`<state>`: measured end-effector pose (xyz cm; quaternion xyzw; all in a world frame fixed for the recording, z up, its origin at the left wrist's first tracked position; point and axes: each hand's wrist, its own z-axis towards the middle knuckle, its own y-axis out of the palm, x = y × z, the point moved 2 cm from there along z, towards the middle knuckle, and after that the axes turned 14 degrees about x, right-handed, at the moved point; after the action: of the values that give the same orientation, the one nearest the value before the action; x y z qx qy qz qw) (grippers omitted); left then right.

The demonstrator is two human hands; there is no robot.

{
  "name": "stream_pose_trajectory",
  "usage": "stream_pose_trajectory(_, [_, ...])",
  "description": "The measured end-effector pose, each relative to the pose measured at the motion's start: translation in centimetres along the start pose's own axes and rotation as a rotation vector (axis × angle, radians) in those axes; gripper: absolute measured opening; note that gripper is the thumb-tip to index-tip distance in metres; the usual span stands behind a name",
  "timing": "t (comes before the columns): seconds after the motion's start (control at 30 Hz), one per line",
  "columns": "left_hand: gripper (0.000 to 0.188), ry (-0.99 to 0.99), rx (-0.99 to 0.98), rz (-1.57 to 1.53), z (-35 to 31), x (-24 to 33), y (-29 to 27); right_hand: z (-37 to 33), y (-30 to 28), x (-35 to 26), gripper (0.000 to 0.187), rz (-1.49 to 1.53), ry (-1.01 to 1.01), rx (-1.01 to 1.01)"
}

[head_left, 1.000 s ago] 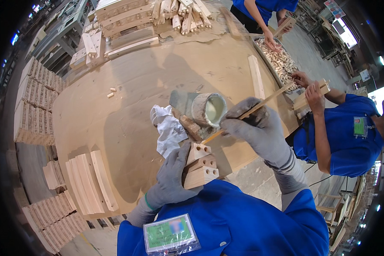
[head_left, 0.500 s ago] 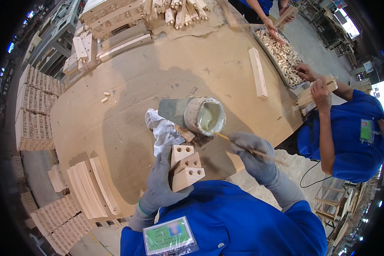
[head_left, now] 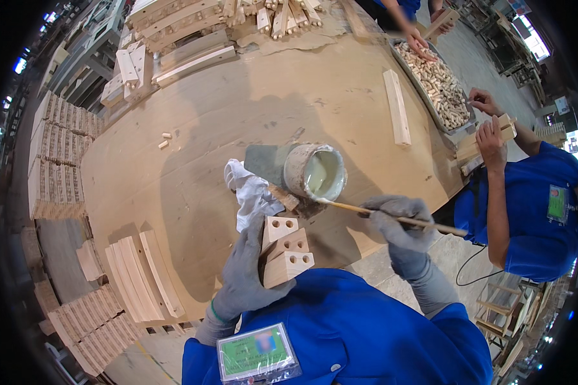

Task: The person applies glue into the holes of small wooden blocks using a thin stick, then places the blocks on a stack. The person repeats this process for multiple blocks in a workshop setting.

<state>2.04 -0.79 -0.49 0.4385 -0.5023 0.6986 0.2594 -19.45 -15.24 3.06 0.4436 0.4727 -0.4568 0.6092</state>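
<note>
My left hand (head_left: 243, 273), in a grey glove, is closed around several wooden pieces (head_left: 288, 251) stacked side by side, their ends up with two drilled holes in each. In my gloved right hand (head_left: 401, 221) is a thin wooden stick (head_left: 424, 224), pinched between the fingers. White stuff coats its tip, which is at the front rim of a crusted pot (head_left: 297, 170). Pale, creamy liquid, apparently glue, lies inside the pot. A white cloth (head_left: 250, 192) and a brown scrap of wood (head_left: 282, 197) lie between the pot and the held pieces.
Long wooden bars (head_left: 135, 276) lie at the table's left edge; a single bar (head_left: 397, 108) lies to the right. Two co-workers handle wood around a tray of dowels (head_left: 433, 85). Stacked wood (head_left: 180, 25) fills the far side. Two loose dowels (head_left: 165, 140) lie on the table (head_left: 205, 128).
My right hand has moved right and drawn the stick's tip out of the liquid to the pot's rim. My left hand keeps its hold. A co-worker's hand has lifted from the dowel tray.
</note>
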Motion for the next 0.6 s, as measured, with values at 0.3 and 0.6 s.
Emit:
stream_pose_trajectory(0.3, [0.109, 0.075, 0.006, 0.017, -0.9, 0.4, -0.1, 2.9, 3.3, -5.8, 0.017, -0.057, 0.347, -0.189])
stream_pose_trajectory(0.6, [0.11, 0.161, 0.084, -0.029, -1.4, 0.9, -0.4, 0.8, 5.3, -6.8, 0.018, -0.186, 0.291, -0.336])
